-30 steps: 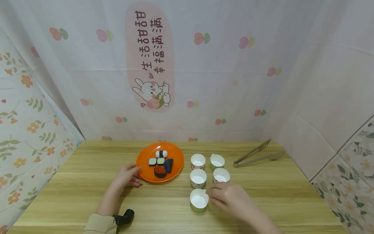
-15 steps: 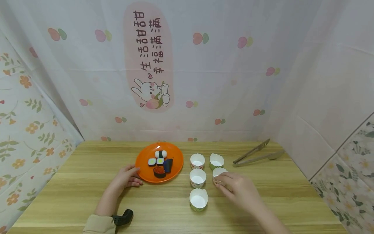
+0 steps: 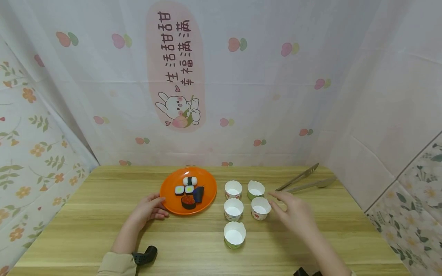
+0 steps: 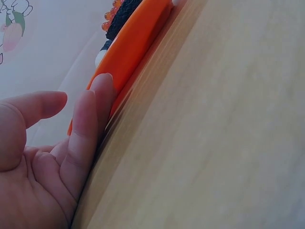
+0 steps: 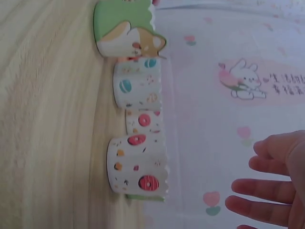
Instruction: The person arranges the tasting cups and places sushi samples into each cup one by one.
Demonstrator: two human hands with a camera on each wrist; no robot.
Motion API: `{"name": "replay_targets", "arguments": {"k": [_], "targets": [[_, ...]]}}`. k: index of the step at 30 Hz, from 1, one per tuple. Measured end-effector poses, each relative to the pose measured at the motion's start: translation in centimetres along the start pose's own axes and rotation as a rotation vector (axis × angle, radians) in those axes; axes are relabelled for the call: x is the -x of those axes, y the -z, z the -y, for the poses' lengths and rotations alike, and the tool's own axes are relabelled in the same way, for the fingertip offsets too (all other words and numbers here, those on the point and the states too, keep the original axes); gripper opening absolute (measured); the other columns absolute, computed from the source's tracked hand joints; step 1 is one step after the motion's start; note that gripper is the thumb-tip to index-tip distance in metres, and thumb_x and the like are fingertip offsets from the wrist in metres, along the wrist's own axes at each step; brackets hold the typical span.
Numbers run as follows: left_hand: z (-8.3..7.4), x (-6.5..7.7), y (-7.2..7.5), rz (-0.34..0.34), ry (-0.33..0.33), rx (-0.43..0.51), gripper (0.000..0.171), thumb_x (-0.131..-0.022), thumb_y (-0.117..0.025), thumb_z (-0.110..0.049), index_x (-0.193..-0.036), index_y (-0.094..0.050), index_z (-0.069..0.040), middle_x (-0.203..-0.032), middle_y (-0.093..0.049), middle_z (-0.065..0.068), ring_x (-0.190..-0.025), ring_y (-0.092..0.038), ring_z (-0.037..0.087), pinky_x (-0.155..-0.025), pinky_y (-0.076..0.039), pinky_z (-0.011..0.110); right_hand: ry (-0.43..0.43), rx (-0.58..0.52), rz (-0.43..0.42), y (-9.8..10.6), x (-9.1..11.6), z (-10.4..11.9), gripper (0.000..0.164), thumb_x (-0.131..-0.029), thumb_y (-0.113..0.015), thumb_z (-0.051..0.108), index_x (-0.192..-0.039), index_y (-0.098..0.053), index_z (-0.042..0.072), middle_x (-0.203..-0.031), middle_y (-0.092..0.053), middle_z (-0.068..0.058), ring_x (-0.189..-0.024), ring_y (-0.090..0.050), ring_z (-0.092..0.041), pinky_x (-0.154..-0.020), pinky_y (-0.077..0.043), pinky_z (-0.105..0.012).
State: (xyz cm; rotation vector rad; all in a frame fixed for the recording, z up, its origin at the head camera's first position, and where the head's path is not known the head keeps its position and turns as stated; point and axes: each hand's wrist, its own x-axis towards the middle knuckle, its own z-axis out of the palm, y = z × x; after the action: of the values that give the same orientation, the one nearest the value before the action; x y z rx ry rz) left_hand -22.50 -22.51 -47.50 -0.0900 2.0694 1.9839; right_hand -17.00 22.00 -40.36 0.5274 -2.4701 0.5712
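My left hand (image 3: 147,210) rests at the left rim of an orange plate (image 3: 207,178), fingers against its edge and thumb held apart in the left wrist view. On the plate lie toy sushi: a roe sushi (image 3: 188,202), two small rolls, a white piece with a black band (image 3: 190,181) and a dark blue piece (image 3: 198,194). My right hand (image 3: 295,211) hovers with spread fingers just right of a white paper cup with red donut prints (image 3: 260,211); nothing is in its grasp. Behind that cup stands a green paper cup (image 3: 256,191).
Three more paper cups form a column to the left, the nearest a green dog-print cup (image 3: 235,235). Metal tongs (image 3: 307,184) lie spread at the back right, partly behind my right hand. A printed curtain (image 3: 221,76) closes off the table's back.
The right hand went from beside the nearest cup to the donut-print cup, touched its rim, then drew off to the right with fingers spread. The left hand has stayed at the plate.
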Motion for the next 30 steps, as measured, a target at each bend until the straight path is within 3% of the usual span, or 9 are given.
{"name": "replay_targets", "arguments": {"k": [3,6,10,14,19,24,30], "targets": [[0.0,0.0,0.1,0.001,-0.001,0.002,0.055,-0.102,-0.044,-0.016,-0.142,-0.021,0.015,-0.080,-0.064,0.011,-0.067,-0.067,0.019,-0.063,-0.056,0.028,-0.099,-0.009,-0.001,0.1,-0.2,-0.6,0.025,-0.083,-0.075,0.015,-0.107,-0.071,0.008,-0.094,-0.071,-0.008,-0.053,-0.057,-0.013,-0.037,-0.033,-0.022],[0.0,0.0,0.1,0.001,-0.001,0.004,0.055,-0.102,-0.044,-0.015,-0.142,-0.021,0.015,-0.080,-0.064,0.010,-0.067,-0.067,0.018,-0.062,-0.056,0.027,-0.206,-0.030,-0.016,0.2,-0.5,-1.1,0.025,-0.087,-0.072,0.019,-0.109,-0.071,0.008,-0.092,-0.071,-0.009,-0.051,-0.053,-0.011,-0.040,-0.036,-0.024],[0.0,0.0,0.0,-0.001,-0.005,0.005,0.055,-0.102,-0.044,-0.015,-0.142,-0.020,0.014,-0.081,-0.065,0.011,-0.067,-0.067,0.019,-0.062,-0.056,0.027,-0.333,-0.057,-0.051,0.7,-0.9,-1.5,0.029,-0.091,-0.066,0.027,-0.112,-0.069,0.007,-0.092,-0.071,-0.012,-0.065,-0.065,-0.021,-0.047,-0.045,-0.029],[-0.1,0.0,0.0,-0.005,-0.009,0.002,0.055,-0.102,-0.045,-0.015,-0.142,-0.021,0.014,-0.081,-0.065,0.011,-0.066,-0.067,0.019,-0.061,-0.056,0.027,-0.433,-0.063,-0.080,1.3,-1.4,-1.8,0.037,-0.094,-0.060,0.035,-0.114,-0.067,0.005,-0.096,-0.070,-0.014,-0.075,-0.068,-0.028,-0.052,-0.048,-0.035],[-0.1,0.1,-0.1,-0.016,-0.012,0.006,0.053,-0.101,-0.046,-0.014,-0.140,-0.023,0.014,-0.080,-0.064,0.011,-0.065,-0.067,0.018,-0.060,-0.055,0.026,-0.537,-0.087,-0.089,1.9,-1.9,-2.6,0.049,-0.095,-0.055,0.046,-0.119,-0.064,0.003,-0.105,-0.069,-0.013,-0.089,-0.065,-0.032,-0.064,-0.051,-0.043],[-0.1,0.1,-0.2,-0.027,-0.006,0.008,0.054,-0.101,-0.046,-0.014,-0.140,-0.022,0.014,-0.081,-0.064,0.011,-0.064,-0.067,0.018,-0.060,-0.055,0.026,-0.620,-0.119,-0.102,2.1,-2.3,-3.7,0.057,-0.095,-0.054,0.046,-0.125,-0.058,-0.002,-0.115,-0.064,-0.018,-0.096,-0.062,-0.036,-0.073,-0.050,-0.049],[0.0,0.1,-0.2,-0.038,0.002,0.011,0.054,-0.101,-0.048,-0.014,-0.140,-0.024,0.013,-0.082,-0.064,0.012,-0.064,-0.067,0.019,-0.059,-0.056,0.027,-0.795,-0.156,-0.054,2.0,-3.1,-4.6,0.072,-0.094,-0.052,0.051,-0.141,-0.040,-0.003,-0.134,-0.048,-0.025,-0.101,-0.056,-0.040,-0.082,-0.045,-0.053]]}}
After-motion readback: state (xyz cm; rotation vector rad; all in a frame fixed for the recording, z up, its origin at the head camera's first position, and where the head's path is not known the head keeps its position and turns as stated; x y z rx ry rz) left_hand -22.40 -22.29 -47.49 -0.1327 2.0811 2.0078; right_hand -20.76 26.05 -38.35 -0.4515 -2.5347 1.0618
